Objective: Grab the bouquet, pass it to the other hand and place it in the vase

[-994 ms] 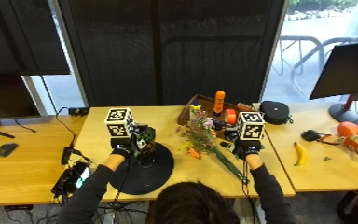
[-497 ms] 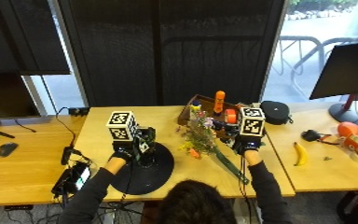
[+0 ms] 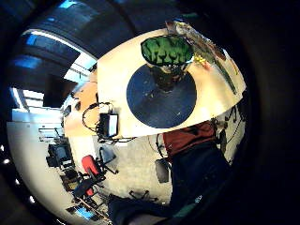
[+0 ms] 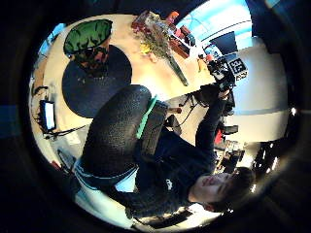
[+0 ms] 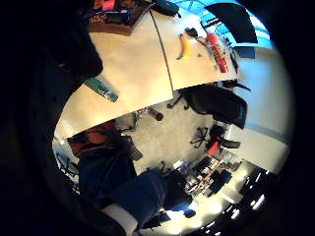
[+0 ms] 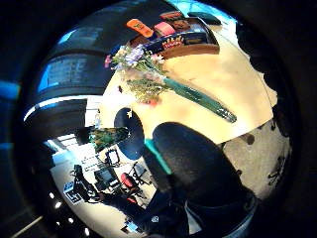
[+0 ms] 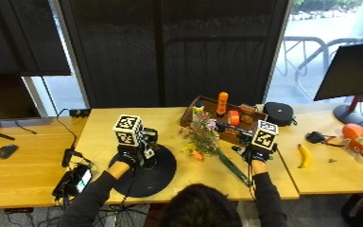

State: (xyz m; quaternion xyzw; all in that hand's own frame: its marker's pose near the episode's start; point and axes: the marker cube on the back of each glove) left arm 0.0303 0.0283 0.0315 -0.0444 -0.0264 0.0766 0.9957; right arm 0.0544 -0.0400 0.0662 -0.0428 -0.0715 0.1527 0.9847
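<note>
The bouquet [image 7: 208,142] lies on the table [image 7: 99,130] between both hands, its green-wrapped stems beside the right hand [image 7: 254,153]; the left hand [image 7: 128,156] hovers over the round dark mat [image 7: 153,177]. The outside view hides the vase [image 3: 167,58], which the left palm view shows standing on that mat. I cannot tell either hand's finger state.
</note>
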